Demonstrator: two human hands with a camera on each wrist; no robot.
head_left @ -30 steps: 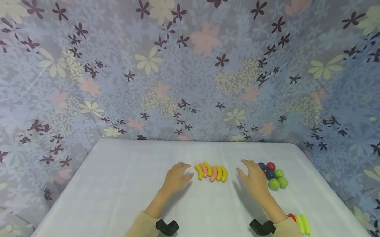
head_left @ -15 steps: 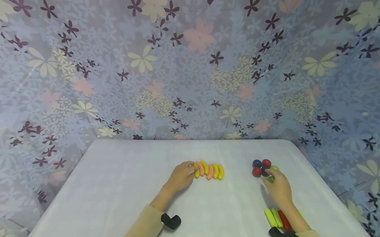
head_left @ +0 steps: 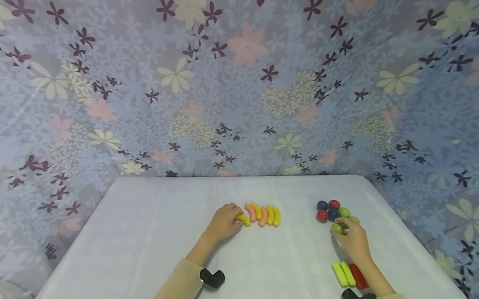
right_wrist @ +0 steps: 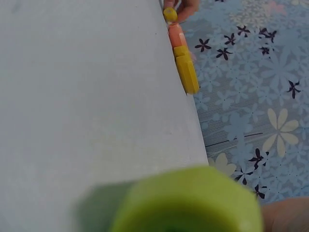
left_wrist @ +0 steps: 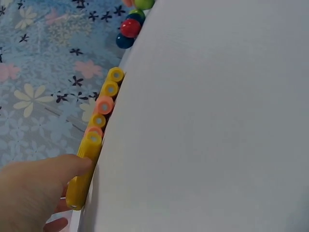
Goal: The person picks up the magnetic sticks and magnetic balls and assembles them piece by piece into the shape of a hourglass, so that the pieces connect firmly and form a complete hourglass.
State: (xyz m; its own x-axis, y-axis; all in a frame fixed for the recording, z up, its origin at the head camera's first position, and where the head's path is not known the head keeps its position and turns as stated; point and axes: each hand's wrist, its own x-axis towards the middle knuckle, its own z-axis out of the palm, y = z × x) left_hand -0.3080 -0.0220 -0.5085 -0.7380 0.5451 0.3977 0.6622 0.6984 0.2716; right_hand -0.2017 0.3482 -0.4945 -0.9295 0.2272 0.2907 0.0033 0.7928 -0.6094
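Observation:
In the head view my left hand (head_left: 224, 221) pinches a yellow toy banana (head_left: 243, 220) at the left end of a row. The left wrist view shows the thumb lying along this banana (left_wrist: 82, 181). Other toy bananas, yellow (head_left: 277, 217) and pinkish orange (head_left: 250, 212), lie side by side to its right. My right hand (head_left: 353, 241) holds a round green toy fruit (head_left: 337, 229) between thumb and fingers. That green fruit (right_wrist: 193, 198) looms large and blurred in the right wrist view. Just beyond it sit dark blue (head_left: 322, 205), red (head_left: 322, 215) and green (head_left: 344, 212) round toys.
Light green sticks (head_left: 340, 274) and a red one (head_left: 358, 277) lie near the right forearm, which partly covers that group. Everything rests on a white-covered table (head_left: 155, 240). A flower-patterned curtain (head_left: 221, 79) stands behind the far edge.
My right hand has moved right, from beside the bananas to the round toys, and taken a green one. My left hand has closed on the end banana and turned it slightly away from the row.

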